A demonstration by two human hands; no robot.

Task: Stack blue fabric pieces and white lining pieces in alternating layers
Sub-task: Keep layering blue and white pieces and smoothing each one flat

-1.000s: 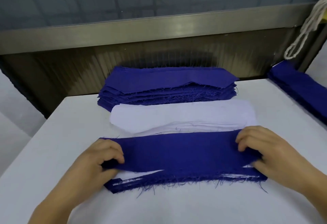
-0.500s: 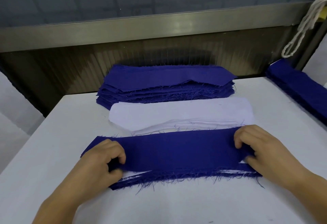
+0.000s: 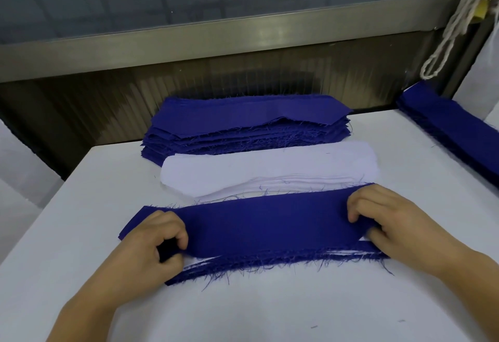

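Top blue piece [image 3: 264,222] lies across the lower centre of the frame on the mixed stack [image 3: 270,260], whose frayed blue edges and thin white layers show along its near side. The piece sits askew: its left end overhangs the stack toward the left, its right end sits further up the frame.

Left hand [image 3: 151,244], lower left: fingers curled, thumb and fingers pinching the left end of the blue piece.

Right hand [image 3: 388,220], lower right: fingers curled over the right end, thumb beneath the near edge, gripping the same piece.

White pile [image 3: 270,168] lies at frame centre, just beyond the mixed stack, its near edge touching or slightly under the blue piece.

Blue pile [image 3: 243,125] stands above the white pile in the frame, just beside it, many layers high, edges frayed.

All rest on a white table [image 3: 270,309]. A second blue stack [image 3: 453,131] lies at the right edge. A white cord [image 3: 453,31] hangs at upper right.
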